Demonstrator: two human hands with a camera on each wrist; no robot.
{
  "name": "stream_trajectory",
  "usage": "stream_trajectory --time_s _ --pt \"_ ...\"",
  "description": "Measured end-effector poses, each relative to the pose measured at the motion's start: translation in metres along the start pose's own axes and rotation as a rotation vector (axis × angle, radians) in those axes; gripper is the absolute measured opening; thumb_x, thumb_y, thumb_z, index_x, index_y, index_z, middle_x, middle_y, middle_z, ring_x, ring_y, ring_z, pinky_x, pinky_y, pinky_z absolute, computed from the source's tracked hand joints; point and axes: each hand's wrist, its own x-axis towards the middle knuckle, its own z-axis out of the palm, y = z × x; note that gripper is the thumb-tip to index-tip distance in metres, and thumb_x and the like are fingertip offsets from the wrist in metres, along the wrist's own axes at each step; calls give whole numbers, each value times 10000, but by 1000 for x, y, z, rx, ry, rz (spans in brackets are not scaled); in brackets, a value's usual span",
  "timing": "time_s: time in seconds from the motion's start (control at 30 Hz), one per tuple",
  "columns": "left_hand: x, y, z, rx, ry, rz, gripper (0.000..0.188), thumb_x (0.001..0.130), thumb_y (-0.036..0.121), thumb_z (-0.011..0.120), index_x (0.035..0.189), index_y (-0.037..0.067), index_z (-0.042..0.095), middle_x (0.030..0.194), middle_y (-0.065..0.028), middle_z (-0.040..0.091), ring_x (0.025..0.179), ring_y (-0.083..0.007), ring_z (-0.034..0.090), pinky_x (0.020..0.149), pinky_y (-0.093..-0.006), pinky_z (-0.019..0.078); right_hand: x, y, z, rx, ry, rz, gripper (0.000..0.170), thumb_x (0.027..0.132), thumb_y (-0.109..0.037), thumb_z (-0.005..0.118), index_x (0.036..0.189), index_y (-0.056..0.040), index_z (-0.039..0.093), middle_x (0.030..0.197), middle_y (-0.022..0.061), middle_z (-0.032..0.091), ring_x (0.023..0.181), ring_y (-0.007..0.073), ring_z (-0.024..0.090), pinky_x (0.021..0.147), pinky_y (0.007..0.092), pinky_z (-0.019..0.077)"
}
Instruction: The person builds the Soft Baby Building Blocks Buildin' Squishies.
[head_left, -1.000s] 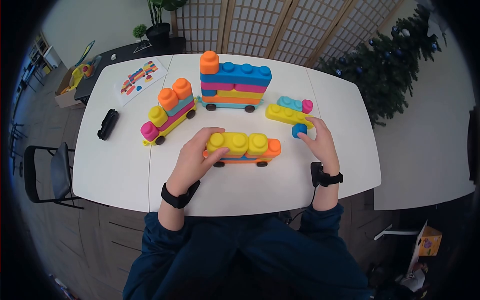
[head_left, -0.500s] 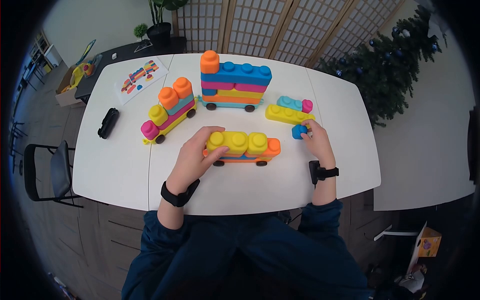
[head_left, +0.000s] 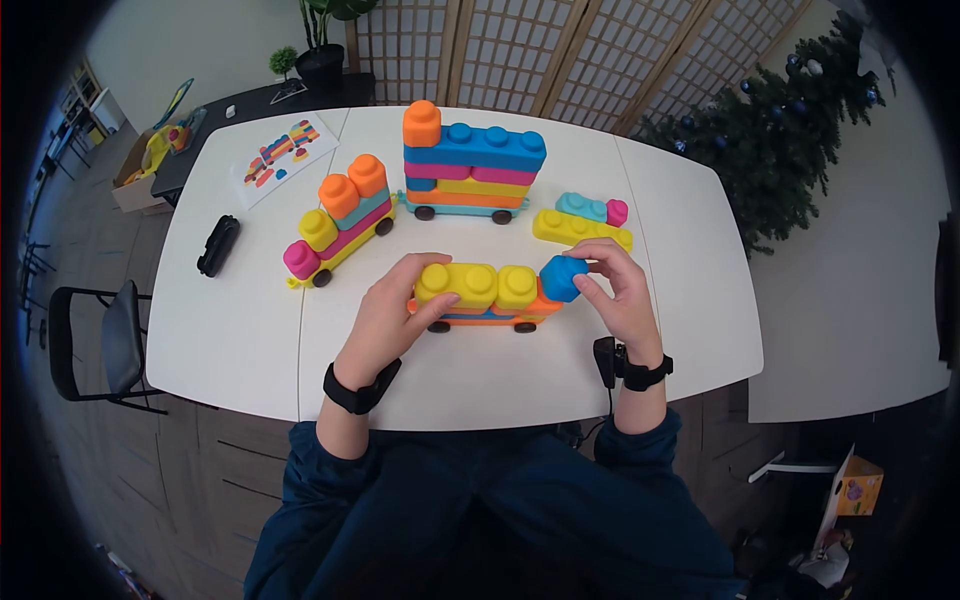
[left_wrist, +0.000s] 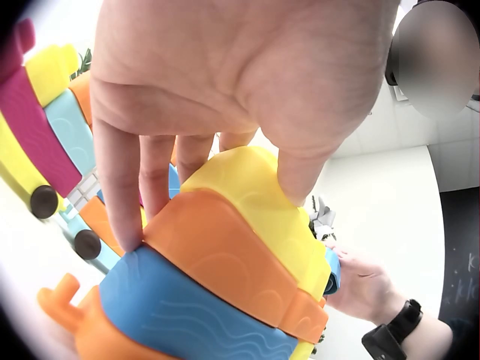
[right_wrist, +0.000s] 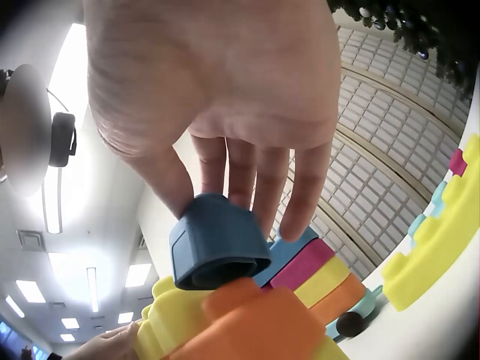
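In front of the person stands a wheeled wagon of toy building blocks [head_left: 485,318], yellow blocks [head_left: 468,290] on top and an orange block [left_wrist: 217,236] over a blue one [left_wrist: 172,300] beneath. The left hand [head_left: 388,300] grips its left end, thumb on the near side and fingers over the far side. Between thumb and fingers the right hand [head_left: 625,300] pinches a small blue block [head_left: 563,278]. Its hollow underside faces down, right over the stud of the orange end block [right_wrist: 240,315].
Behind stand a tall stacked wagon [head_left: 470,180] and, to the left, a yellow-based wagon [head_left: 340,220]. A long yellow block [head_left: 580,228], a teal block [head_left: 580,206] and a pink one [head_left: 617,211] lie right. A picture sheet [head_left: 285,158] and black case [head_left: 218,246] lie left.
The right hand has taken the small blue block from beside the long yellow block and carried it left, over the wagon's right end. The left hand has kept its hold.
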Motion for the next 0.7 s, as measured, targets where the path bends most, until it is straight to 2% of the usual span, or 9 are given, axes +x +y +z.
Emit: stream_trajectory --time_s 0.07,0.2,0.37,0.43,0.47,0.53,0.7 --pt "0 0 0 -3 -3 -3 419 945 270 757 1289 75 620 1181 -153 686 1056 -357 693 903 -386 559 -1 1 3 -117 -75 -51 277 922 -42 727 1192 -34 668 1182 98 659 1103 215 654 931 333 543" --pt "1 1 -1 1 1 0 413 942 256 761 1285 73 623 1184 -155 688 1057 -357 694 903 -383 559 -7 11 16 -13 -59 10 285 904 -32 738 1177 -33 656 1183 102 650 1101 228 652 947 335 535" --pt "2 1 -3 -14 1 -14 419 935 242 768 1285 67 621 1189 -158 690 1061 -354 693 903 -384 557 -10 17 25 -36 -78 -143 282 922 -24 715 1187 -37 620 1212 112 650 1125 238 649 1017 360 510" --pt "1 0 -5 18 -29 -34 410 959 191 751 1324 74 606 1255 -114 670 1134 -249 674 908 -375 599 -14 21 27 13 -80 -108 291 930 -23 707 1201 -36 603 1242 124 650 1144 237 647 1037 368 505" --pt "1 0 -4 18 -31 -34 410 959 191 751 1324 74 606 1255 -114 670 1134 -249 674 908 -375 599 -16 22 28 63 -82 -72 299 938 -22 699 1215 -36 586 1272 135 649 1163 237 645 1058 377 499" --pt "1 1 -3 -14 4 -21 418 937 241 767 1284 61 618 1196 -158 690 1076 -355 688 912 -384 553 -18 23 28 66 -91 -65 307 943 -21 695 1225 -35 574 1295 146 647 1181 238 642 1070 381 494" --pt "0 -2 -3 -22 9 -13 415 938 244 766 1283 68 619 1203 -154 690 1082 -354 688 918 -386 552 -17 22 29 89 -108 -53 312 953 -18 682 1237 -34 556 1325 164 645 1219 247 638 1082 386 489"
